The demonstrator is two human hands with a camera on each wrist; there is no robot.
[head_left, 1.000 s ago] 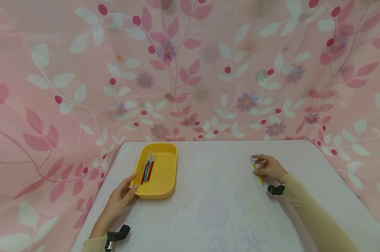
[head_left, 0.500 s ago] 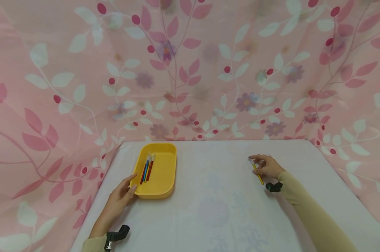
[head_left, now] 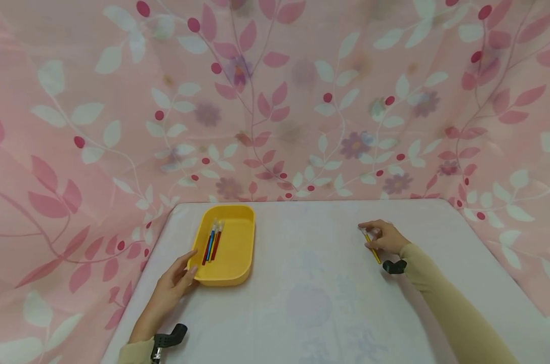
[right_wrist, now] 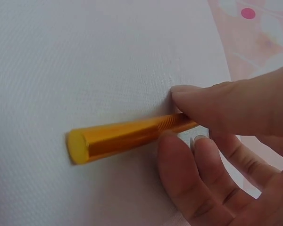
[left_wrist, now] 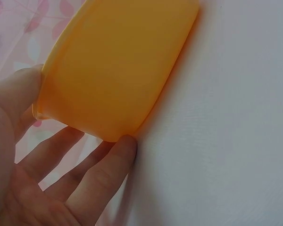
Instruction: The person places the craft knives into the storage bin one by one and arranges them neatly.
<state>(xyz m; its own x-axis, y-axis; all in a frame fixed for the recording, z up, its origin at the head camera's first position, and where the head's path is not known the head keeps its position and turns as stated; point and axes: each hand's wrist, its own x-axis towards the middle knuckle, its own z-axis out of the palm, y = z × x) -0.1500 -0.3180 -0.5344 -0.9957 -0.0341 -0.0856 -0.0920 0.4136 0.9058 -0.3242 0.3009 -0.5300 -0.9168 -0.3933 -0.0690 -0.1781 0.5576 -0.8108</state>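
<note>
At the left of the table my left hand (head_left: 171,285) holds the near-left corner of a yellow plastic tray (head_left: 236,279), with fingertips at its rim and outer wall (left_wrist: 118,66). Several slim red, blue and yellow pen-shaped craft knives (head_left: 211,245) with clear caps lie in the tray. Farther right, my right hand (head_left: 386,237) pinches a gold pen-shaped craft knife (head_left: 373,249) between thumb and fingers, its clear-capped end pointing away. In the right wrist view the knife's barrel (right_wrist: 118,139) shows a ribbed grip at the thumb and a flat yellow butt end, close over the tablecloth.
A pale cloth (head_left: 297,283) with faint floral marks covers the table between the hands. Behind and at both sides hangs a pink curtain (head_left: 293,131) printed with leaves and flowers. Each wrist wears a dark camera mount (head_left: 170,337).
My right hand shifts very slightly left and away with the craft knife still pinched, its fingers closer over the clear cap. The left hand stays on the tray.
</note>
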